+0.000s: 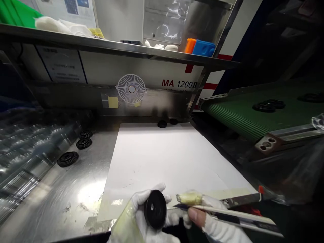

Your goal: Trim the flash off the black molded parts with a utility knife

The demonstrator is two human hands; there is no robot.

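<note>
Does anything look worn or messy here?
Yes. The right hand, holding a knife, has a bare thumb poking through its glove and a finger wrapped in yellowed tape. Smears mark the table beside the left hand's disc.

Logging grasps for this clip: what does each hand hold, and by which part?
The left hand grips a black disc by its rim; the right hand holds a knife-like tool near its blade end.
</note>
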